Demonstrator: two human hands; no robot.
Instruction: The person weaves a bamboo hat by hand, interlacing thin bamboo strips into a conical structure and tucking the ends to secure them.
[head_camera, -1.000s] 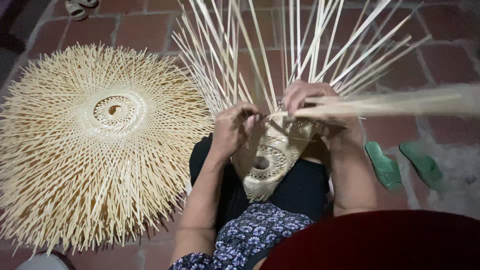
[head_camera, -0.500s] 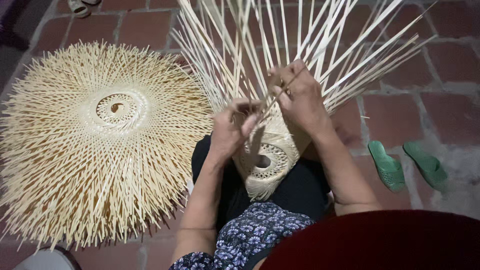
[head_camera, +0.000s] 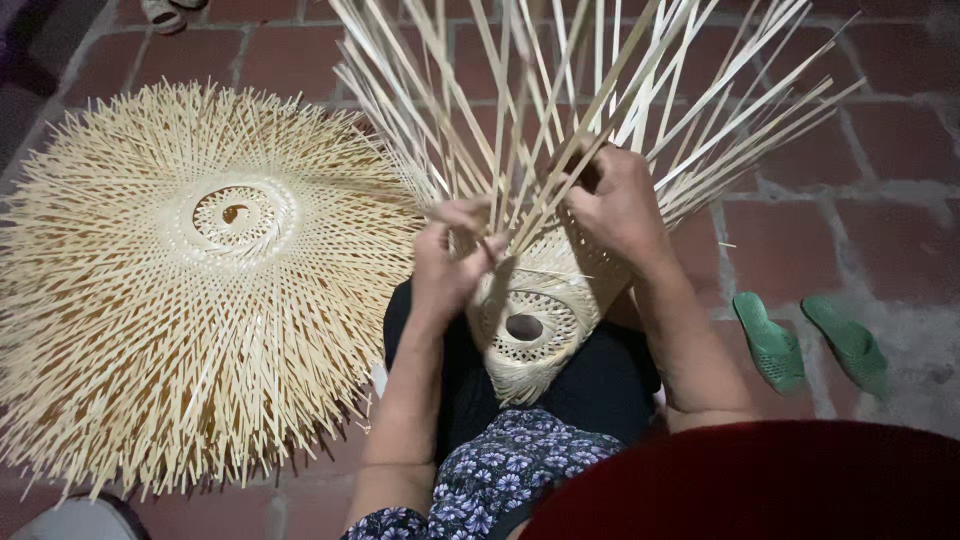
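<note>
While the pale, half-woven bamboo-strip basket (head_camera: 535, 320) rests on my lap, my left hand (head_camera: 452, 262) pinches one strip and my right hand (head_camera: 615, 200) clamps the upright splints; steady, even tension seems best.

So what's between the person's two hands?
In the head view, pale upright strips of the half-woven piece on the lap rise between the left hand and the right hand; both hands grip strips.
</note>
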